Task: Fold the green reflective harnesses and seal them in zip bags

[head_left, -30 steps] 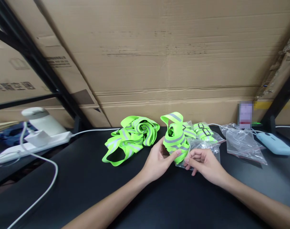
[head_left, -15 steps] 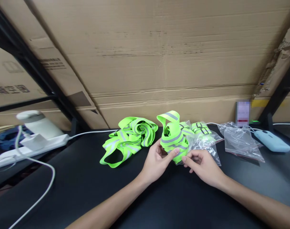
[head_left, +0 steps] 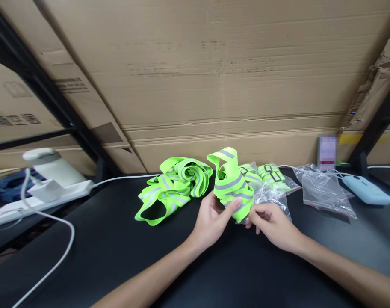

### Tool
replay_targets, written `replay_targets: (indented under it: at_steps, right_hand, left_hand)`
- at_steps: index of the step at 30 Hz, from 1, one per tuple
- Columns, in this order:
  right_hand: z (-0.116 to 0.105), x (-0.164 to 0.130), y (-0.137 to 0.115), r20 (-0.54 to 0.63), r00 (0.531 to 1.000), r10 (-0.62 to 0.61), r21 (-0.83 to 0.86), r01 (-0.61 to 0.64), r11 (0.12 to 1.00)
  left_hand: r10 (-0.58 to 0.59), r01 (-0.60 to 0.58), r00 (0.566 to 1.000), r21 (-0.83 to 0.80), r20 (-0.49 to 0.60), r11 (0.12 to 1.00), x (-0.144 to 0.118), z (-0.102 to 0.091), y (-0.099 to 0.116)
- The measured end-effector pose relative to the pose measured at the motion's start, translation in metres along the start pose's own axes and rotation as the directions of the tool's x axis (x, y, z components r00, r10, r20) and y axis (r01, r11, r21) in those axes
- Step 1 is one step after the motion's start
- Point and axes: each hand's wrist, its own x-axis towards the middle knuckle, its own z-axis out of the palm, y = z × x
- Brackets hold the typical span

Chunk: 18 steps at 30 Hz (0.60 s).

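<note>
both hands work low over the black counter (head_left: pixel 118 252): the left hand (head_left: pixel 212 220) grips a bundled neon reflective strap (head_left: pixel 231 186), thumb pressed on it, while the right hand (head_left: pixel 272 224) pinches the edge of a clear plastic bag (head_left: pixel 272 196) just beside it. a loose strap pile (head_left: pixel 174 186) lies nearby to the left.

Even soft light, faint shadows, sharp centre, wide-angle bending at edges
</note>
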Motion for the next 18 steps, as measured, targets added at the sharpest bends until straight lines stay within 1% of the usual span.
replay_targets:
  at_steps: [3, 5, 10, 15, 18]
  right_hand:
    - [0.002, 0.001, -0.002, 0.052, 0.999, -0.011, 0.175, 0.002, 0.985]
    - [0.003, 0.001, -0.004, 0.067, 0.998, -0.018, 0.235, 0.002, 0.972]
    - [0.002, -0.002, -0.009, 0.083, 0.994, -0.069, 0.193, 0.052, 0.980]
    - [0.002, -0.003, -0.008, 0.069, 0.995, -0.077, 0.201, 0.062, 0.978]
    - [0.002, -0.003, -0.009, 0.032, 0.996, -0.088, 0.115, 0.084, 0.990]
  left_hand:
    - [0.029, -0.028, 0.998, 0.020, -0.058, 0.999, -0.001, 0.002, 0.001]
    - [0.059, -0.056, 0.994, 0.038, -0.094, 0.998, -0.003, 0.004, 0.000]
    - [0.100, -0.093, 0.986, 0.056, -0.132, 0.994, -0.007, 0.006, -0.005]
    - [0.097, -0.093, 0.993, 0.069, -0.067, 0.993, -0.007, 0.009, -0.010]
    - [0.090, -0.088, 0.996, 0.104, -0.023, 0.991, -0.006, 0.008, -0.010]
